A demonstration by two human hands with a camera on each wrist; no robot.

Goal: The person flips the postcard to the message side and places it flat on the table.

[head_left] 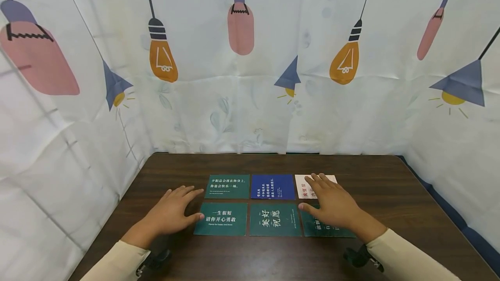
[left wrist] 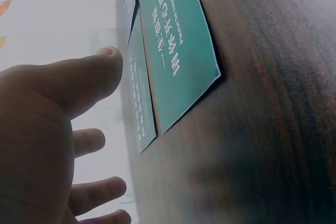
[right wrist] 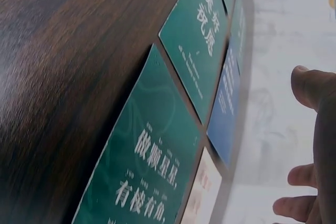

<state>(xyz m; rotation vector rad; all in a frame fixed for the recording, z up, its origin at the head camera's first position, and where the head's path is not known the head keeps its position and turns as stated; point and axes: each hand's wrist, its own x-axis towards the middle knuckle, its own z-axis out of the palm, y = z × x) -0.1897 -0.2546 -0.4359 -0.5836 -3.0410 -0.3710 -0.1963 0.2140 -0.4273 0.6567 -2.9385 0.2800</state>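
Two rows of printed cards lie on the dark wooden table. In the back row are a green card point(head_left: 229, 186), a blue card point(head_left: 272, 187) and a white card with red writing point(head_left: 303, 187). The front row has three green cards: a left one point(head_left: 220, 219), a middle one point(head_left: 275, 220) and a right one point(head_left: 320, 229). My left hand point(head_left: 174, 209), fingers spread, hovers beside the left cards with nothing in it. My right hand point(head_left: 333, 200), also spread and holding nothing, is over the right cards and hides parts of the white card and the right green card.
The brown table point(head_left: 250, 259) reaches back to a white curtain point(head_left: 258, 112) printed with lamps and bulbs, which also hangs at both sides. Dark blue fabric point(head_left: 449, 207) shows along the table's right edge. A dark wrist device point(head_left: 158, 260) sits below the left hand.
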